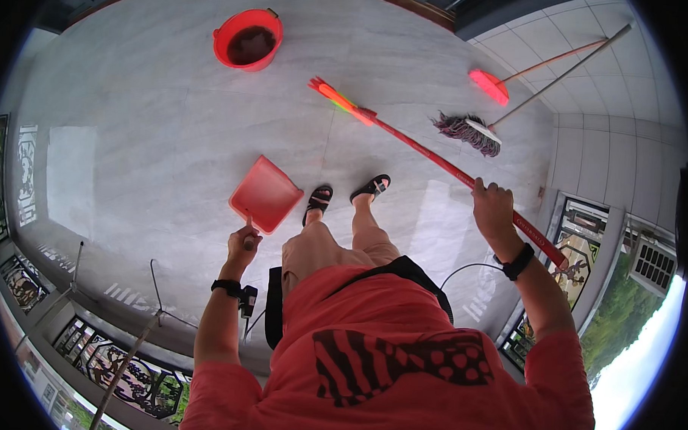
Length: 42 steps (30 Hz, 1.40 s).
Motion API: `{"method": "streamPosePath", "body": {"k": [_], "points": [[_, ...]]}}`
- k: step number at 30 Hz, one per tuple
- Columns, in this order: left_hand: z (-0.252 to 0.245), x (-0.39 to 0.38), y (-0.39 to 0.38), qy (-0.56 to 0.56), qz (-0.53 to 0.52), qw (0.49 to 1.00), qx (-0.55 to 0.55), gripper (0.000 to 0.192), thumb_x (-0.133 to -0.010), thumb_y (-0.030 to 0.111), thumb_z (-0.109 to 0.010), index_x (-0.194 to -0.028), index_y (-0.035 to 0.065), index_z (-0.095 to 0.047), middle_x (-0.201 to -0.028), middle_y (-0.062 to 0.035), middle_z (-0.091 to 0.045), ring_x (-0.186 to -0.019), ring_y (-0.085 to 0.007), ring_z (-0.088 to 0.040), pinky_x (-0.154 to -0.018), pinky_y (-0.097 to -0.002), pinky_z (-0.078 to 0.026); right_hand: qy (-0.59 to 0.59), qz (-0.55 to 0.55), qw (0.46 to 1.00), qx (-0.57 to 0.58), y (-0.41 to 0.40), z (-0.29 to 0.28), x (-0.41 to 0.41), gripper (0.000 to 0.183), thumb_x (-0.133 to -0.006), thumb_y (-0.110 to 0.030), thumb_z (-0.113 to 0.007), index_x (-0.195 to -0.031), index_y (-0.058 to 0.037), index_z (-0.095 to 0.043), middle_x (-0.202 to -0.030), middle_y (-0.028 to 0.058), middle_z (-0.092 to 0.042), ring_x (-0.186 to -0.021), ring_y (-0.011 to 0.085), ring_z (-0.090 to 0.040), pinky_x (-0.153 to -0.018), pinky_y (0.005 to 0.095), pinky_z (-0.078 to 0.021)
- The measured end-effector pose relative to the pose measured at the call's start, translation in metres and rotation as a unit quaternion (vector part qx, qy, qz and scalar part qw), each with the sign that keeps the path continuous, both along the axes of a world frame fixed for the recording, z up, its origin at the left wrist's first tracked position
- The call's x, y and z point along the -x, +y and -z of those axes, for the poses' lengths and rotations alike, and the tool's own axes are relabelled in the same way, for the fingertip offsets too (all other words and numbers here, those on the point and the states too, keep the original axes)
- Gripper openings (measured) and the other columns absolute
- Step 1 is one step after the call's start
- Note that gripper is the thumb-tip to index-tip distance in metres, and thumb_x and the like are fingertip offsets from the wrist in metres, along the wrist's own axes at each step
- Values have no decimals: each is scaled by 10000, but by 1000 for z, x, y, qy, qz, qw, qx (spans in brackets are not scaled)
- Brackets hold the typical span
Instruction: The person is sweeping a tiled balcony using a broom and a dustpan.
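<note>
My left hand grips the short handle of a red plastic dustpan, whose pan spreads out ahead of the fist, left of my feet. In my right hand is the red pole of a broom, held slantwise across the view. The broom's orange and green head points to the far left, beyond my sandals. Whether its bristles touch the floor I cannot tell. The pole's rear end sticks out behind my right wrist.
A red bucket with dark contents stands on the grey tiled floor. Against the tiled wall at right lean a string mop and a pink broom. A pole and ornamental railings are at lower left.
</note>
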<state>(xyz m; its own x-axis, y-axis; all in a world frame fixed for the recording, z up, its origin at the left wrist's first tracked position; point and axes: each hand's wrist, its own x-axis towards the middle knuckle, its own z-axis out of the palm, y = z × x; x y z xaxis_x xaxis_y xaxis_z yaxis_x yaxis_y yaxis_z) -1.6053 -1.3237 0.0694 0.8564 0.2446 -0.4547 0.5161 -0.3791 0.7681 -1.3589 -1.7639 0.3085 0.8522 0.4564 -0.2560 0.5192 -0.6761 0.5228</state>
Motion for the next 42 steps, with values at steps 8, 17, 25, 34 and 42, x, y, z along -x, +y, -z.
{"method": "streamPosePath", "body": {"k": [8, 17, 25, 34, 42], "points": [[-2, -14, -18, 0, 29, 998, -58, 147, -698, 109, -679, -724, 55, -544, -675, -151, -585, -686, -359, -570, -578, -375, -451, 188, 82, 976, -72, 19, -14, 68, 187, -808, -251, -575, -909, -96, -552, -640, 94, -575, -594, 253, -597, -569, 382, -435], [-17, -13, -1, 38, 19, 998, -45, 108, -689, 17, -644, -725, 32, -543, -757, -114, -632, -711, -246, -615, -640, -311, -476, 178, 111, 963, -172, 8, -46, 56, 241, -784, -281, -604, -972, -131, -588, -588, 110, -556, -506, 287, -572, -498, 391, -449], [-31, 35, 17, 16, -41, 999, 7, 131, -676, -1, -661, -736, 34, -550, -784, -104, -639, -725, -244, -619, -654, -314, -482, 75, 40, 986, -141, 7, -45, 20, 290, -776, -267, -625, -1016, -109, -585, -583, 81, -534, -493, 257, -559, -503, 366, -429], [-12, 71, 7, 47, -52, 998, 7, 114, -689, -19, -640, -709, 32, -540, -779, -95, -638, -713, -182, -607, -648, -284, -472, 148, -12, 987, -63, 42, -22, 36, 308, -808, -260, -583, -1040, -59, -551, -629, 93, -557, -543, 258, -567, -524, 377, -429], [-6, 62, -13, 68, -49, 994, -67, 139, -669, 27, -667, -710, 50, -536, -722, -101, -623, -686, -274, -606, -615, -328, -479, 280, 24, 954, -105, 39, -9, 49, 214, -809, -295, -566, -927, -117, -563, -611, 98, -572, -550, 275, -584, -524, 400, -444]]}}
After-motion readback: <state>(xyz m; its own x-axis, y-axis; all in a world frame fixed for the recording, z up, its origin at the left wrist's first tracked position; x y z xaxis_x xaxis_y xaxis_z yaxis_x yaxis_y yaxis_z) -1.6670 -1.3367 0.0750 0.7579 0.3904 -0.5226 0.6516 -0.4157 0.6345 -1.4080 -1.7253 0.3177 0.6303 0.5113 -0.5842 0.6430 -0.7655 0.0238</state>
